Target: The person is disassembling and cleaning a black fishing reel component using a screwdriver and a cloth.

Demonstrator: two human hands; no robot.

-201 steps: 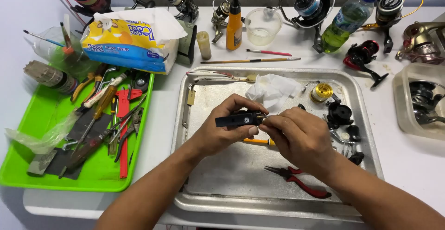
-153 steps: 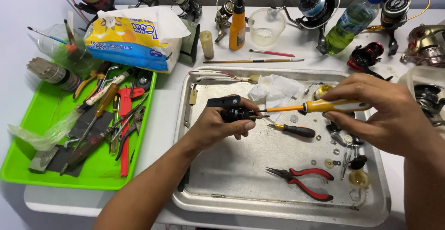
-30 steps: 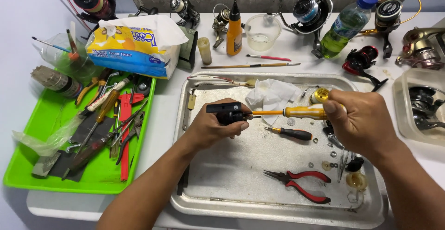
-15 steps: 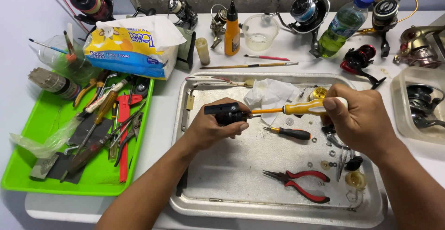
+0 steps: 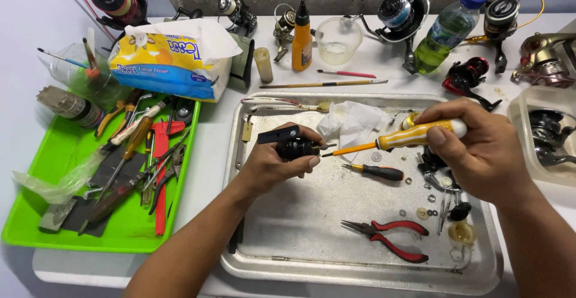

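Both hands worked above the metal tray point(image 5: 240, 172), inside its rims; bare metal lay open toward its near rim, beside the red pliers point(image 5: 390, 238); the left hand point(image 5: 273, 166) gripped a small black reel part point(image 5: 294, 148); the right hand point(image 5: 480, 154) clasped a yellow-handled screwdriver point(image 5: 414, 136), tip touching that dark, stubby part.

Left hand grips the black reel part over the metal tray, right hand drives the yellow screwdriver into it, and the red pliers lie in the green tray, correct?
Not quite: in the head view the red pliers lie in the metal tray, not the green tray. The rest holds.
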